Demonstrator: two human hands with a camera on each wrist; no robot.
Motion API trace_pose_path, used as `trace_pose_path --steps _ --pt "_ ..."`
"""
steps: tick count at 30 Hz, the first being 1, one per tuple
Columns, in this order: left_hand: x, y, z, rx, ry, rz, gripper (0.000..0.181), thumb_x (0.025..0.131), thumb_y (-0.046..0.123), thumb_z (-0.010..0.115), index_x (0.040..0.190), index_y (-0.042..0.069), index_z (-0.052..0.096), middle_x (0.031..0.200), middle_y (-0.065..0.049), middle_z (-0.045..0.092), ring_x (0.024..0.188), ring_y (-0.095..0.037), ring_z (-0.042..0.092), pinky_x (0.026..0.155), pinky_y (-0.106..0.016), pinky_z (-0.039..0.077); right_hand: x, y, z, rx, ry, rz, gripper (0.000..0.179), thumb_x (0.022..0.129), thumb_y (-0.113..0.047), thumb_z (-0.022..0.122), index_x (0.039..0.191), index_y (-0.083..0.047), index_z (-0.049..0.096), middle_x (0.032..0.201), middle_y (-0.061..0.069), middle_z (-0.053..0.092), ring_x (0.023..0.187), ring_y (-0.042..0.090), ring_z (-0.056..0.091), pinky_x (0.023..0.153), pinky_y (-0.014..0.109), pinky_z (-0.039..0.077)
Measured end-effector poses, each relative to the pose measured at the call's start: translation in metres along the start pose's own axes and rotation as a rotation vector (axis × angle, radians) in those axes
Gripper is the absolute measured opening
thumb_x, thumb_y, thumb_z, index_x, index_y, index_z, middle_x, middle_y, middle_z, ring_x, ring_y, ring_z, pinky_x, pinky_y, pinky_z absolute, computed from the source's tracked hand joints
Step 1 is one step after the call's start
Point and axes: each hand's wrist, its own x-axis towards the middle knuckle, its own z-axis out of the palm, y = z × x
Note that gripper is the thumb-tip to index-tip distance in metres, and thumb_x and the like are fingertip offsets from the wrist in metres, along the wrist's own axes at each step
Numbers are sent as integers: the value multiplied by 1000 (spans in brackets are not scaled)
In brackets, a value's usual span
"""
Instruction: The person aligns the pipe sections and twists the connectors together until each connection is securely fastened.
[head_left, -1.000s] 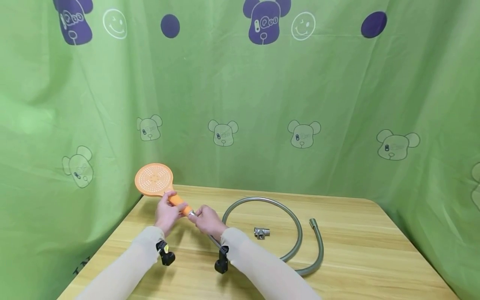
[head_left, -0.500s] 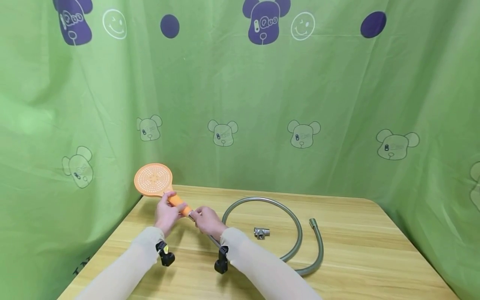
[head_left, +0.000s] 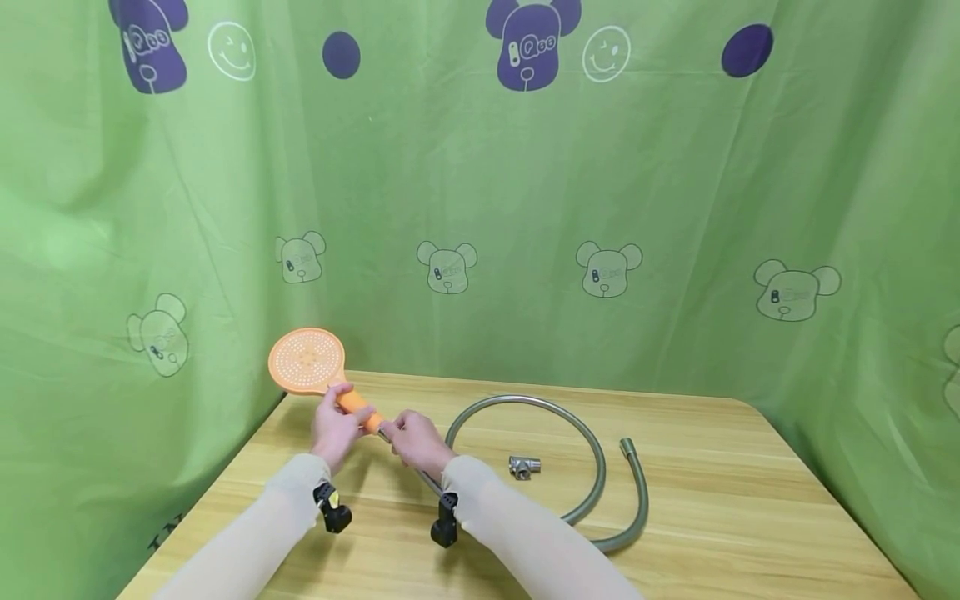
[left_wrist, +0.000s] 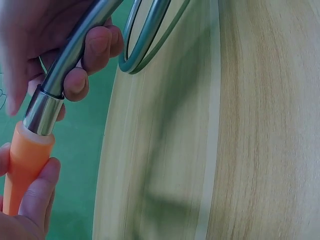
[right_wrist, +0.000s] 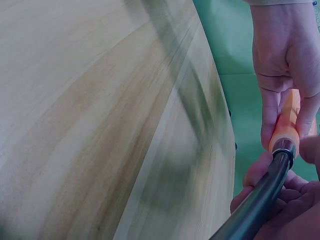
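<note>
My left hand (head_left: 333, 429) grips the orange handle of a shower head (head_left: 306, 362), whose round perforated face is turned up and toward the head view. In the left wrist view, a metal hose nut (left_wrist: 42, 115) sits at the end of that handle, against a pale ring. My right hand (head_left: 417, 442) has its fingers curled round the grey shower hose (left_wrist: 75, 52) just behind the nut. Handle and hose line up at the joint, above the table's left part. From there the hose runs under the right forearm.
The rest of the hose loops across the wooden table (head_left: 712, 517), its free end fitting (head_left: 627, 447) lying to the right. Inside the loop rests a small metal tee-shaped valve (head_left: 522, 467). A green printed curtain (head_left: 525, 183) encloses the back and sides.
My right fingers have shifted slightly at the hose nut, covering more of it than a second ago. The left hand and shower head stay almost still.
</note>
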Motion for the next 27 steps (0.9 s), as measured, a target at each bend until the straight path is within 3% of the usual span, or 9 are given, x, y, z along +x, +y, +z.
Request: trace_pose_path --steps 6,14,22,27 --pt "-1 1 0 -5 -2 -9 60 90 -7 68 144 4 43 117 -24 46 92 -24 60 75 -27 62 -2 0 -1 -10 -10 -22 22 95 -26 70 87 -8 60 67 1 58 49 11 47 42 22 37" --pt "-1 2 0 -13 7 6 59 89 -9 68 142 3 44 112 -22 47 88 -22 60 71 -25 61 -1 -1 -1 15 -35 7 35 101 -32 60 94 1 70 63 -1 55 46 10 43 41 21 33" --pt "-3 3 2 1 24 16 59 89 -9 68 141 2 44 110 -22 47 88 -22 59 70 -25 61 2 2 1 64 -25 -10 21 101 -28 62 96 -8 55 63 -2 53 45 10 42 38 21 32" --pt "-2 3 1 -6 22 10 59 90 -9 66 142 4 43 112 -22 47 89 -22 59 70 -22 60 3 2 1 61 -31 -11 21 103 -28 58 93 -9 54 66 -1 54 46 11 43 39 22 33"
